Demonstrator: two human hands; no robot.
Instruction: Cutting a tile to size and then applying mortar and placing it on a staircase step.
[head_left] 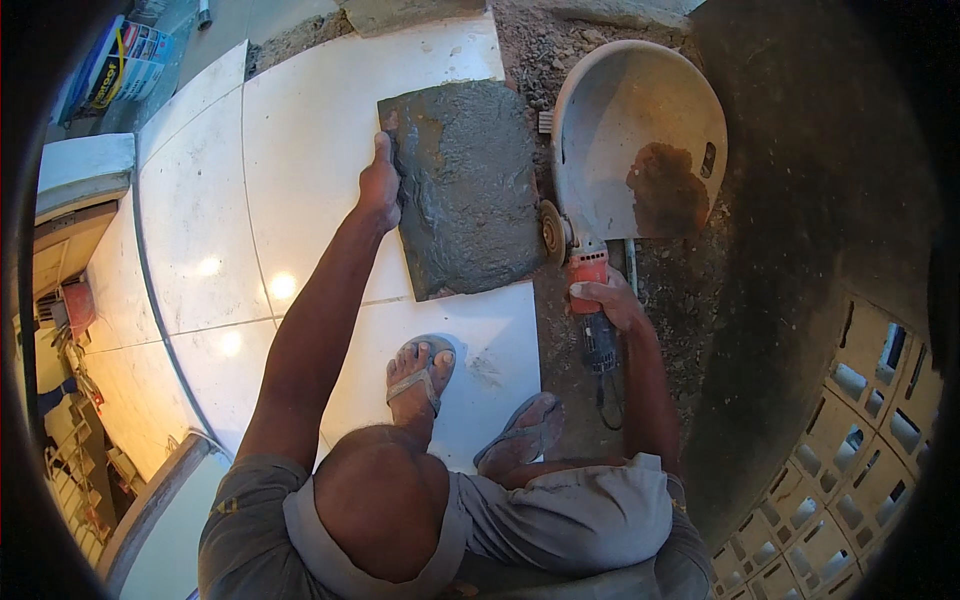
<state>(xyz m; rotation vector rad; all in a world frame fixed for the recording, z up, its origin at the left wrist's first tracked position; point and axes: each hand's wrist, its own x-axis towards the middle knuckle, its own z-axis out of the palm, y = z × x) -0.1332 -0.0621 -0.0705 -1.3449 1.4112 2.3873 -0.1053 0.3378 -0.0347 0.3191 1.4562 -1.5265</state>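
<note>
My left hand (380,185) grips the left edge of a tile (467,185) whose upward face is coated in rough grey mortar. The slab lies over white floor tiles (310,130), its right edge reaching past them. In my right hand (612,297) is an angle grinder (590,290) with a red and dark body, fingers wrapped around it. Its disc (553,232) sits right at the slab's right edge; whether it touches or spins I cannot tell. Just beyond the grinder stands a pale, rounded pan (640,110) with a dark wet patch inside.
Rubble and soil (560,45) run along the right of the tiles, beside a dark wall (800,170). Perforated blocks (850,440) stand at lower right. A bucket (125,65) is at far left. My sandalled feet rest near the tile edge; a cord (605,405) trails from the grinder.
</note>
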